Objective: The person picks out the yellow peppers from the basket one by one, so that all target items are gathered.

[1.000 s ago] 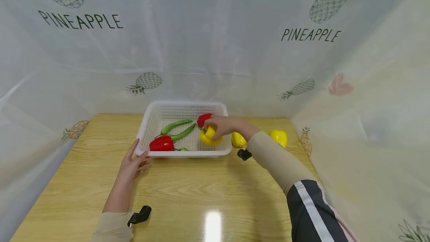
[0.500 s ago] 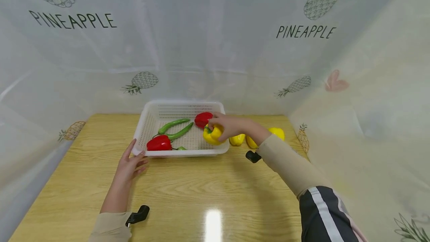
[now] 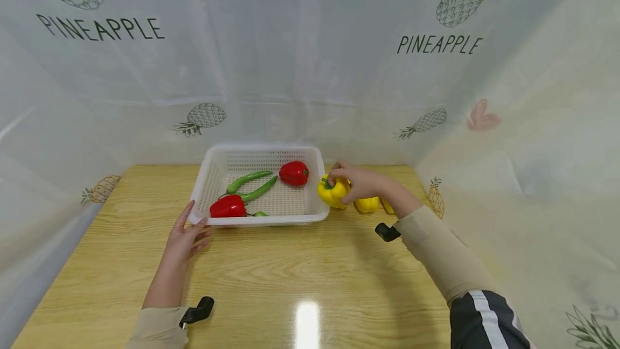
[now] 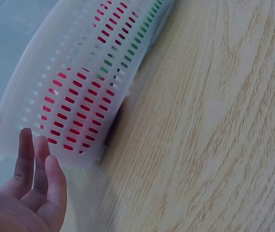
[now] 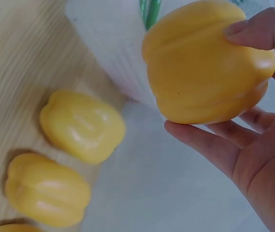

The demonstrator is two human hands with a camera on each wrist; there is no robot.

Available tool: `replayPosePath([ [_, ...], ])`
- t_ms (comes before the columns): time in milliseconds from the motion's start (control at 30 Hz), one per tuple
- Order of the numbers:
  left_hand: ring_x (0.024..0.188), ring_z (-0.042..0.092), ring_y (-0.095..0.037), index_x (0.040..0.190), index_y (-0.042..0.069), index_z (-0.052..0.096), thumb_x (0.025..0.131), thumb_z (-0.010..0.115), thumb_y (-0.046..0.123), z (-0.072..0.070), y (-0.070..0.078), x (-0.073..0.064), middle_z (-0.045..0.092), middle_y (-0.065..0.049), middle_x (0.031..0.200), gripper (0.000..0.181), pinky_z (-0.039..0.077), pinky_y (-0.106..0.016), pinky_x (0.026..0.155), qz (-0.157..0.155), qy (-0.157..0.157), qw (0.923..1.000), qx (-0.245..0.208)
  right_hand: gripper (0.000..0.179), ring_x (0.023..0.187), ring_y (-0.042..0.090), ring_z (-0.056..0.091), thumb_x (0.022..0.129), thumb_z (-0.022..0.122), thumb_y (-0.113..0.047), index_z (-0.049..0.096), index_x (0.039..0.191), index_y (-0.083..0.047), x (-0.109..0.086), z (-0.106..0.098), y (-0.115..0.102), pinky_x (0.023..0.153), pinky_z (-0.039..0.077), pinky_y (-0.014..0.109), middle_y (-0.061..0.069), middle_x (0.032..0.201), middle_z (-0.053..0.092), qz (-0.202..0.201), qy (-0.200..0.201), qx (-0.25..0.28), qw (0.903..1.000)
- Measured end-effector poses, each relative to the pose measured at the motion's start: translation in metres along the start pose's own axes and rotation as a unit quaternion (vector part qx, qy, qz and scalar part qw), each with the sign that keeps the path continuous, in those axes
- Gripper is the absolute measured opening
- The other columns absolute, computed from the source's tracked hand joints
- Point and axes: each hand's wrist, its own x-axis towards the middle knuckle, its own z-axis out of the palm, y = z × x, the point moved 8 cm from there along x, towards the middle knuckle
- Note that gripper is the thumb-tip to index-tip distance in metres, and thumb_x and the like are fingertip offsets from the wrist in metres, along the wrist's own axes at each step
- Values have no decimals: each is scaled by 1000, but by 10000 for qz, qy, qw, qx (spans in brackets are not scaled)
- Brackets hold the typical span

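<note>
My right hand (image 3: 362,183) holds a yellow bell pepper (image 3: 331,196) just outside the basket's right side. In the right wrist view, thumb and fingers grip the yellow pepper (image 5: 200,72) from opposite sides. At the front-left corner of the white perforated basket (image 3: 271,221), my left hand (image 3: 180,244) touches the rim with loosely spread fingers. The left wrist view has its fingers (image 4: 55,188) relaxed beside the basket wall (image 4: 26,101). Inside the basket lie a red bell pepper (image 3: 294,173) at the right, another red pepper (image 3: 227,206) at the front left, and long green chillies (image 3: 249,181).
More yellow bell peppers (image 5: 81,125) lie in a row on the wooden table (image 3: 261,268), right of the basket and partly behind my right arm. A pale plastic sheet (image 3: 271,58) printed with pineapples rises behind the table and along its sides.
My right hand has carried the yellow pepper rightward from over the basket's right part to outside its rim, uncovering the red pepper there. My left hand stays at the corner.
</note>
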Motion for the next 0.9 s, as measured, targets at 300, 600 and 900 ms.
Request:
replayPosePath([
  [300, 84, 68, -10, 154, 45, 20, 95, 66, 28, -3, -2, 1, 62, 8, 100, 77, 55, -27, 76, -1, 93, 9999, 94, 33, 102, 28, 42, 76, 71, -4, 55, 103, -14, -32, 1, 29, 81, 41, 40, 8, 115, 36, 317, 234, 224, 9990],
  [600, 82, 67, -8, 155, 43, 14, 98, 61, 26, -1, -5, 3, 43, -9, 134, 76, 55, -26, 74, -65, 52, 9997, 238, 35, 113, 32, 44, 77, 71, -3, 56, 107, -10, -71, -1, 57, 91, 43, 47, 12, 124, 40, 710, 770, 382, 9938],
  [900, 83, 67, -8, 154, 44, 16, 95, 65, 31, -1, -3, 4, 49, 0, 121, 78, 55, -26, 74, 48, 29, 9996, 277, 34, 105, 34, 45, 77, 71, -5, 56, 107, -8, -104, -2, 76, 80, 47, 44, 15, 123, 41, 918, 1134, 499, 9880],
])
